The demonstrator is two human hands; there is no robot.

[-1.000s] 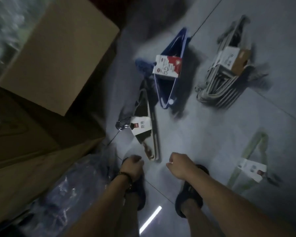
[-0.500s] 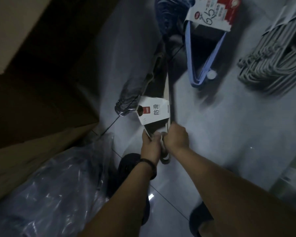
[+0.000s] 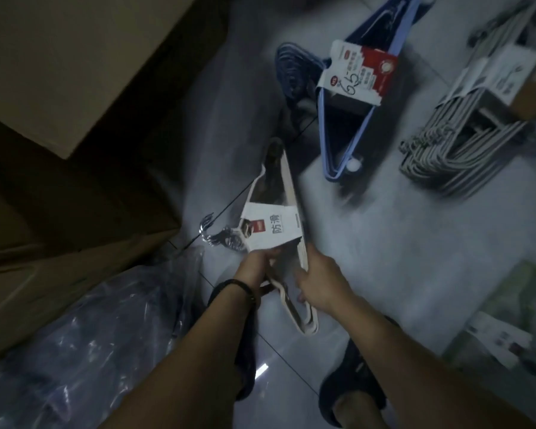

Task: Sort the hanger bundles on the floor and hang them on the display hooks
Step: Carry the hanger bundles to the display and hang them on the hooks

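Note:
A cream hanger bundle (image 3: 291, 196) with a white paper label and chrome hooks is lifted off the grey floor. My left hand (image 3: 256, 266) grips its lower edge just under the label. My right hand (image 3: 321, 281) holds the bundle's right arm near its rounded end. A blue hanger bundle (image 3: 342, 144) with a red-and-white label lies on the floor beyond. To the right lies a grey hanger bundle (image 3: 464, 147) with a white and brown label. A green hanger bundle (image 3: 508, 308) rests at the right edge. No display hooks are in view.
Stacked cardboard boxes (image 3: 75, 72) fill the left side. A clear plastic bag (image 3: 84, 345) lies at the lower left. My feet in dark sandals (image 3: 350, 394) stand on the tiled floor (image 3: 399, 243) below my arms.
Both hands reached down, closed on the cream bundle and raised it off the floor. The view moved in closer and then pulled back a little.

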